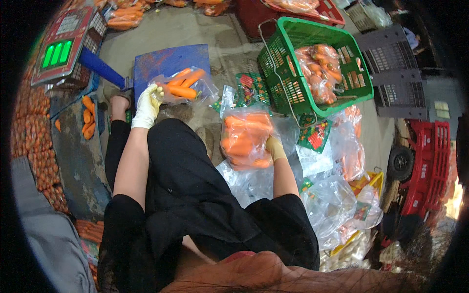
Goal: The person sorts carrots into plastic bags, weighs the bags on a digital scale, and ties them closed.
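My left hand (148, 104), in a white glove, pinches the gathered end of a clear plastic bag (207, 86) with several carrots (182, 91) inside. That bag lies over the near edge of a blue scale platform (150, 66). On the right, my right hand (276, 147), in a yellowish glove, grips the side of a fuller clear bag of carrots (245, 137). Its fingers are partly hidden by the bag. Beneath and beside this fuller bag are loose sheets of clear plastic (247, 183).
A scale display (56, 53) is lit green at left. At upper right a green plastic basket (322, 33) with a wire handle holds bagged carrots (322, 69). Printed plastic bags (253, 89) lie beside it. Loose carrots (88, 117) rest on a worn blue surface (78, 161).
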Demonstrator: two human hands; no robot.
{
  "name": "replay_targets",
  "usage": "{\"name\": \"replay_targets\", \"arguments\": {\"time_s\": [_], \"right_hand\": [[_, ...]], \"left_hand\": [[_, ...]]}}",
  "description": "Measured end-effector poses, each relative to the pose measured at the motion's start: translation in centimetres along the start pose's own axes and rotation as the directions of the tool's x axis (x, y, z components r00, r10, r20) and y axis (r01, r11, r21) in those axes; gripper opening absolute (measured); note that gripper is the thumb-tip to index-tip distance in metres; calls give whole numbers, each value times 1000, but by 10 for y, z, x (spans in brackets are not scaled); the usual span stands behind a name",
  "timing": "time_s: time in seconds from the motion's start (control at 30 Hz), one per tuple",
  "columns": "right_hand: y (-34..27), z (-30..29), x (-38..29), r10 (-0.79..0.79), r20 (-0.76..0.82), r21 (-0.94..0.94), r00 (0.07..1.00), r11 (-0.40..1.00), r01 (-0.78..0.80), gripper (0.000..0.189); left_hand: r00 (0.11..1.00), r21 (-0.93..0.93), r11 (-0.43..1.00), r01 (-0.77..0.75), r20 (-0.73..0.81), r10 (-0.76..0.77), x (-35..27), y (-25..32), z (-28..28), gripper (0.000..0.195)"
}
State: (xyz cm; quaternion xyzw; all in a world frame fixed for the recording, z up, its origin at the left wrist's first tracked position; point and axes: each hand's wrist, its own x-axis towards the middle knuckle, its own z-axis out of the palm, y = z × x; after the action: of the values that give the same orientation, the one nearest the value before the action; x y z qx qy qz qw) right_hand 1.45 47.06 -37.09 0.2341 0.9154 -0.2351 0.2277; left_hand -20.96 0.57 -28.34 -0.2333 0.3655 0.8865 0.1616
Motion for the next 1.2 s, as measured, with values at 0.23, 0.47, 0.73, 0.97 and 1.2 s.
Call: {"name": "replay_targets", "arguments": {"time_s": [0.23,0.47,0.73,0.97,1.2], "right_hand": [[-62,-114,-69,-118,-228,-103,967,990,96,28],[-117,-195,-118,48,-623,531,781,759,377,26],[-281,-64,13,-135,-294,894,946,313,322,24],[-379,-12,37,-399,-439,543,805,596,591,31],[-329,-13,44,-391,-734,-97,556,869,484,78]], "left_hand": [[999,40,999,-26,-28,27,0,-4,11,17],[989,156,985,-70,137,48,-12,-6,38,27],[976,-36,999,-7,217,14,-17,7,52,37],[976,-68,996,-56,205,69,-6,36,55,45],[992,-164,979,-125,5,127,32,48,31,26]]}}
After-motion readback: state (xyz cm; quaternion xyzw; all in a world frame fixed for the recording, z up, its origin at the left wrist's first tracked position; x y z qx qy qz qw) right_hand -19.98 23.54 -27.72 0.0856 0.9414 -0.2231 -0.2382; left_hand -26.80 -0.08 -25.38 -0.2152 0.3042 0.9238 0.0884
